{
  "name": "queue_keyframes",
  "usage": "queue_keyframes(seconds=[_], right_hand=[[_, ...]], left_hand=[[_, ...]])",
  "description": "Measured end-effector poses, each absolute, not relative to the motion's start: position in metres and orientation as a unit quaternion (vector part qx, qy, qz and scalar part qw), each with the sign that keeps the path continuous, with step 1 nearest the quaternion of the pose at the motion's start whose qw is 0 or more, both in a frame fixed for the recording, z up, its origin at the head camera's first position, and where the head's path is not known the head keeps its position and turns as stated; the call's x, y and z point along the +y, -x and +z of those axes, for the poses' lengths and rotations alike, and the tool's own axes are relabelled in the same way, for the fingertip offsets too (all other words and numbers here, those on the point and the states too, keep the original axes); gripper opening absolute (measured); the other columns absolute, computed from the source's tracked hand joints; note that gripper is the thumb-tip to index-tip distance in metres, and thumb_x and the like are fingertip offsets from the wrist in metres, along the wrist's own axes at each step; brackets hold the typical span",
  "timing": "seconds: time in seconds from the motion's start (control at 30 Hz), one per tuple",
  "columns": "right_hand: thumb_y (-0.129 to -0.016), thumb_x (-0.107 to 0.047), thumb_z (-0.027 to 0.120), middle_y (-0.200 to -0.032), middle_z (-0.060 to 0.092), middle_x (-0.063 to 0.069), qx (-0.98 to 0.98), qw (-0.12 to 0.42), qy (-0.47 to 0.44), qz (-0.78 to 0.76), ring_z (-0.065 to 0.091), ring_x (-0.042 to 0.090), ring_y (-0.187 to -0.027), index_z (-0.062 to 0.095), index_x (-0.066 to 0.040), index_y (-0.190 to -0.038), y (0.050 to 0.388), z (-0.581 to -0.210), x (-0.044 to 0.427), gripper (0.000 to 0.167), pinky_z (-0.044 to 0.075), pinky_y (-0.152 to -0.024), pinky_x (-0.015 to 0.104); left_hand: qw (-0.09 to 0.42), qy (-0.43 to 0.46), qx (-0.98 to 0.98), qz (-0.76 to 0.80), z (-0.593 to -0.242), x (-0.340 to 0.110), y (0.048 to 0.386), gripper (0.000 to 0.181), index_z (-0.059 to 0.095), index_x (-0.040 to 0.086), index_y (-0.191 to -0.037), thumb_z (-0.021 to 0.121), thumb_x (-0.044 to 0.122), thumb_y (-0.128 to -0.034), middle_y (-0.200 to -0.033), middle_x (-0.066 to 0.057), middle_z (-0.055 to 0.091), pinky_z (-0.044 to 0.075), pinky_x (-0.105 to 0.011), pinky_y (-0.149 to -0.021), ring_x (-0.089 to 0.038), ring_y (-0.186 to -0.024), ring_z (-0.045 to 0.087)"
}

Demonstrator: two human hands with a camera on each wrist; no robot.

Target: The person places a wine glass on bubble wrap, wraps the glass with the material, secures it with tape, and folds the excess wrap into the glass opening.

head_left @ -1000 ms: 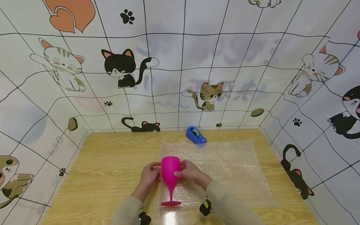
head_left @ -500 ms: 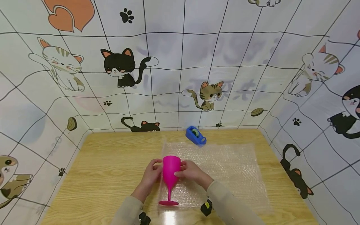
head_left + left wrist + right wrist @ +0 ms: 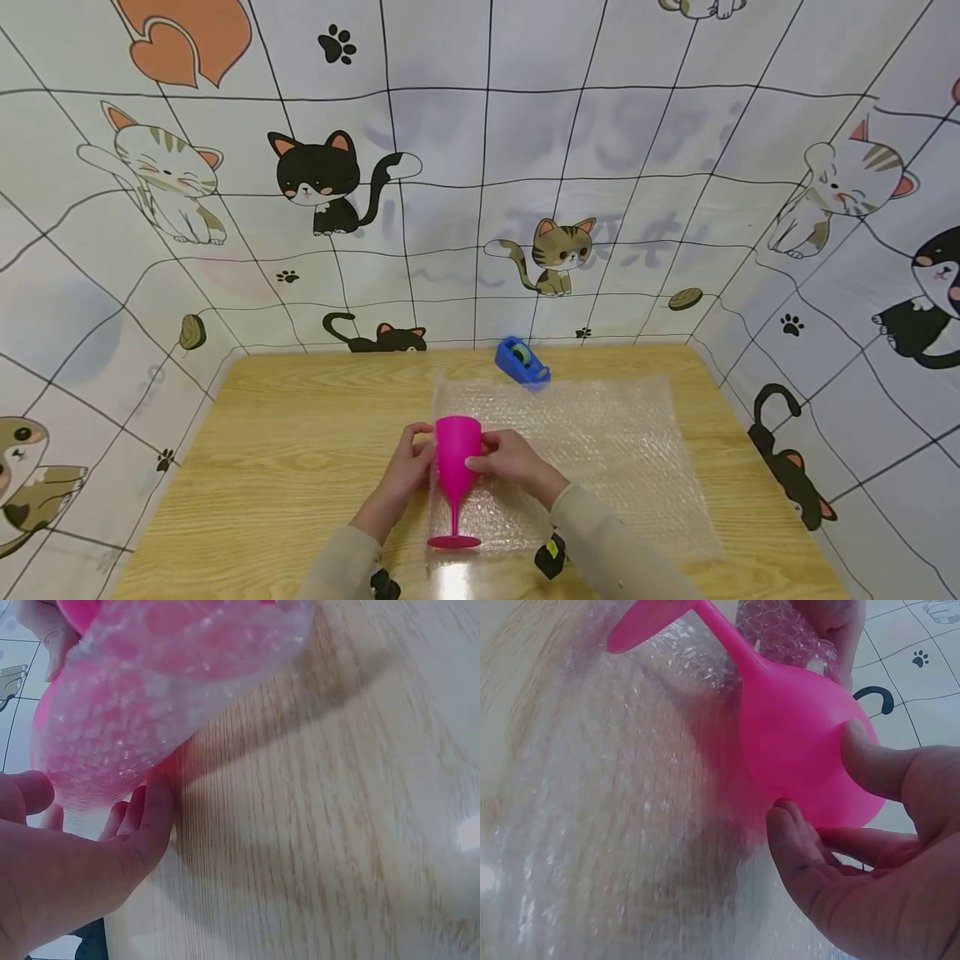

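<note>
A bright pink wine goblet [image 3: 456, 462] lies over the left edge of a clear bubble wrap sheet [image 3: 600, 467], its foot toward me. My right hand [image 3: 517, 462] holds the bowl from the right, thumb on top and fingers curled beneath, as the right wrist view shows. On the other side, my left hand [image 3: 405, 471] has its thumb and fingers curled about the raised edge of the wrap. In the left wrist view that bubble wrap [image 3: 112, 727] stands up against the goblet's side. The fingertips of my left hand are partly hidden behind it.
A blue tape dispenser [image 3: 522, 362] stands at the back of the wooden table [image 3: 300, 433], by the wrap's far edge. White cloth walls [image 3: 450, 167] printed with cats surround the table on the back and sides.
The goblet's foot swings slightly left, then a little back to the right. The wrap's right part shifts slightly. Both hands stay almost in place.
</note>
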State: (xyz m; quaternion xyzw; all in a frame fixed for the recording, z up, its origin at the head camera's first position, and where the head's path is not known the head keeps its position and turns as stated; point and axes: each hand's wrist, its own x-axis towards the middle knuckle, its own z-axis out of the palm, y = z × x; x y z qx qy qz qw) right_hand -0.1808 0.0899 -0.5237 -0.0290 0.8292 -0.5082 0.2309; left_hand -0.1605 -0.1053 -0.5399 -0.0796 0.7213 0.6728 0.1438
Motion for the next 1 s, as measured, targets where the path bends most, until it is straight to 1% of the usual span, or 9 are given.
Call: queue_keyframes(seconds=[0.13, 0.27, 0.37, 0.47, 0.57, 0.7, 0.8, 0.9, 1.0], right_hand=[[-0.081, -0.017, 0.078, -0.109, 0.069, 0.018, 0.823, 0.224, 0.011, -0.522, 0.067, 0.020, -0.088, 0.056, 0.006, -0.124, 0.1800, -0.5240, 0.0914, 0.053, 0.058, -0.079, 0.038], [-0.081, -0.015, 0.077, -0.110, 0.067, 0.018, 0.817, 0.231, -0.008, -0.528, 0.066, 0.021, -0.088, 0.053, 0.005, -0.123, 0.1800, -0.5239, 0.0933, 0.052, 0.059, -0.080, 0.040], [-0.082, -0.014, 0.076, -0.112, 0.066, 0.018, 0.810, 0.232, -0.006, -0.538, 0.065, 0.021, -0.090, 0.053, 0.006, -0.124, 0.1807, -0.5249, 0.0939, 0.053, 0.059, -0.081, 0.039], [-0.082, -0.012, 0.075, -0.112, 0.066, 0.019, 0.805, 0.228, 0.004, -0.549, 0.065, 0.020, -0.089, 0.054, 0.008, -0.125, 0.1809, -0.5253, 0.0941, 0.052, 0.059, -0.079, 0.039], [-0.082, -0.011, 0.075, -0.110, 0.067, 0.018, 0.803, 0.227, 0.010, -0.551, 0.066, 0.019, -0.087, 0.055, 0.009, -0.126, 0.1810, -0.5254, 0.0938, 0.052, 0.059, -0.079, 0.038], [-0.083, -0.010, 0.073, -0.109, 0.068, 0.018, 0.802, 0.229, 0.020, -0.551, 0.066, 0.018, -0.088, 0.056, 0.009, -0.127, 0.1812, -0.5254, 0.0941, 0.051, 0.059, -0.080, 0.039], [-0.083, -0.009, 0.072, -0.109, 0.068, 0.019, 0.801, 0.231, 0.028, -0.552, 0.067, 0.019, -0.089, 0.056, 0.010, -0.127, 0.1812, -0.5252, 0.0943, 0.051, 0.059, -0.081, 0.039], [-0.084, -0.009, 0.071, -0.110, 0.068, 0.020, 0.802, 0.234, 0.033, -0.549, 0.067, 0.020, -0.093, 0.054, 0.012, -0.128, 0.1814, -0.5250, 0.0951, 0.052, 0.059, -0.083, 0.038], [-0.085, -0.010, 0.071, -0.112, 0.068, 0.018, 0.803, 0.242, 0.034, -0.544, 0.066, 0.021, -0.096, 0.053, 0.011, -0.130, 0.1820, -0.5255, 0.0961, 0.053, 0.058, -0.085, 0.037]], left_hand=[[0.142, 0.064, 0.720, 0.676, -0.5393, -0.1037, 0.1591, 0.036, 0.033, 0.011, -0.135, 0.046, 0.023, -0.1038, -0.116, -0.020, 0.056, 0.051, -0.028, -0.065, -0.015, -0.079, 0.060], [0.123, 0.046, 0.732, 0.669, -0.5388, -0.1011, 0.1585, 0.038, 0.034, 0.009, -0.135, 0.048, 0.024, -0.1030, -0.126, -0.026, 0.046, 0.052, -0.030, -0.067, -0.023, -0.093, 0.060], [0.093, 0.032, 0.748, 0.657, -0.5402, -0.0989, 0.1596, 0.036, 0.037, 0.008, -0.131, 0.050, 0.022, -0.1018, -0.130, -0.027, 0.040, 0.053, -0.033, -0.075, -0.033, -0.109, 0.056], [0.062, 0.016, 0.757, 0.651, -0.5425, -0.0970, 0.1616, 0.028, 0.042, 0.003, -0.124, 0.051, 0.015, -0.1009, -0.128, -0.026, 0.043, 0.052, -0.035, -0.083, -0.037, -0.114, 0.055], [0.042, 0.011, 0.757, 0.652, -0.5430, -0.0959, 0.1636, 0.019, 0.048, -0.001, -0.115, 0.053, 0.008, -0.0990, -0.120, -0.024, 0.051, 0.050, -0.030, -0.084, -0.030, -0.107, 0.057], [0.033, 0.034, 0.766, 0.641, -0.5372, -0.0966, 0.1627, 0.017, 0.057, -0.003, -0.109, 0.057, 0.008, -0.0964, -0.106, -0.019, 0.058, 0.047, -0.025, -0.074, -0.019, -0.092, 0.053], [0.043, 0.066, 0.761, 0.644, -0.5362, -0.0989, 0.1618, 0.021, 0.062, -0.002, -0.111, 0.061, 0.012, -0.0953, -0.097, -0.013, 0.058, 0.046, -0.025, -0.065, -0.015, -0.083, 0.049], [0.058, 0.090, 0.747, 0.657, -0.5402, -0.1014, 0.1623, 0.024, 0.065, 0.001, -0.113, 0.063, 0.016, -0.0941, -0.095, -0.009, 0.060, 0.047, -0.025, -0.063, -0.012, -0.080, 0.050], [0.065, 0.092, 0.743, 0.659, -0.5389, -0.1032, 0.1612, 0.027, 0.066, 0.000, -0.115, 0.066, 0.016, -0.0924, -0.099, -0.011, 0.062, 0.050, -0.027, -0.066, -0.012, -0.082, 0.053]])
